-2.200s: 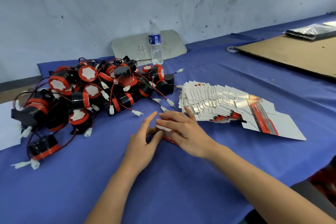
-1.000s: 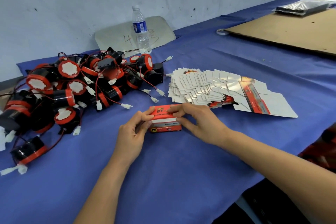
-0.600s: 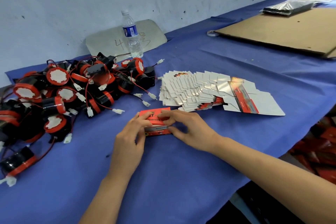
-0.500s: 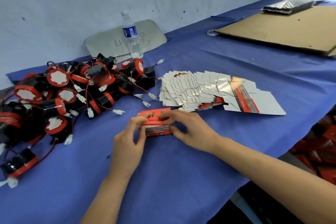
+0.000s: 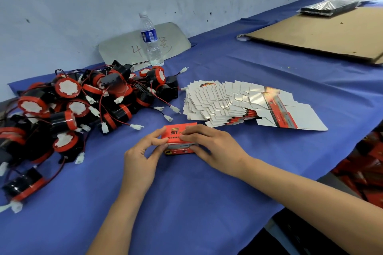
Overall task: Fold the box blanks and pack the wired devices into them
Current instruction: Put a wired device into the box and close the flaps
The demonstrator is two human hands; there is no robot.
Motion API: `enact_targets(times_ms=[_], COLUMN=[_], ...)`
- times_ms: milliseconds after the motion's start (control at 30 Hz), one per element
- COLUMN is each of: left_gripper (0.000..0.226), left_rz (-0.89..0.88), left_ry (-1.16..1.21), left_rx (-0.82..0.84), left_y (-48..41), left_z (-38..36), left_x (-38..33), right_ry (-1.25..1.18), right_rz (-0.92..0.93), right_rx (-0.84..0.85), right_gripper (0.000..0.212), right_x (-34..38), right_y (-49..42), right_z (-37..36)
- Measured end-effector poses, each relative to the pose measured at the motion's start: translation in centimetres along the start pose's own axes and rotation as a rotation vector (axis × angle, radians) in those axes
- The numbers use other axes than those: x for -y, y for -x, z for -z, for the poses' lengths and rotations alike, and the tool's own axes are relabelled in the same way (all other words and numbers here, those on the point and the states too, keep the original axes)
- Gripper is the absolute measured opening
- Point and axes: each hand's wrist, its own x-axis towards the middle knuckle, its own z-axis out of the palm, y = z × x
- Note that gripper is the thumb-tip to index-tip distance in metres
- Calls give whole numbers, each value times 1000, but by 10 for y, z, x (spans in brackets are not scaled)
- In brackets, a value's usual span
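A small red box (image 5: 178,130) stands folded up on the blue table cloth (image 5: 186,203) in front of me. My left hand (image 5: 143,157) pinches its left end with thumb and fingers. My right hand (image 5: 215,147) grips its right side, fingers laid over the top and thumb at the front. A fanned stack of flat box blanks (image 5: 238,107), white side up, lies just behind to the right. A heap of black and red wired devices (image 5: 83,103) with white connectors fills the left.
A water bottle (image 5: 151,41) stands at the wall in front of a grey panel (image 5: 124,47). A big cardboard sheet (image 5: 323,35) and a black wrapped pack (image 5: 329,7) lie at the far right. The table edge runs along the lower right.
The blank that lay flat under my hands 2.2 s ago now stands as a red box held by both hands. The view has shifted slightly.
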Motion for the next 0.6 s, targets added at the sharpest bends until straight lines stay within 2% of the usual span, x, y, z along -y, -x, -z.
enact_targets(times_ms=[267,400,467,600], left_gripper=[18,20,30,67], left_rz=[39,53,-8,-59], left_ry=[55,6,-104,-265], left_rx=[149,165,182,303], left_y=[-1,0,1,4], left_z=[12,10,4,2], left_x=[2,2,1,-1], right_ry=[-1,59,106,56], right_rz=[-70,-148,-130,-37], right_rx=[-11,163,156,-45], right_gripper=[18,28,29,18], right_x=[1,-3,0,4], right_y=[-3,-2,-2,0], right_z=[-5,-7,-6,0])
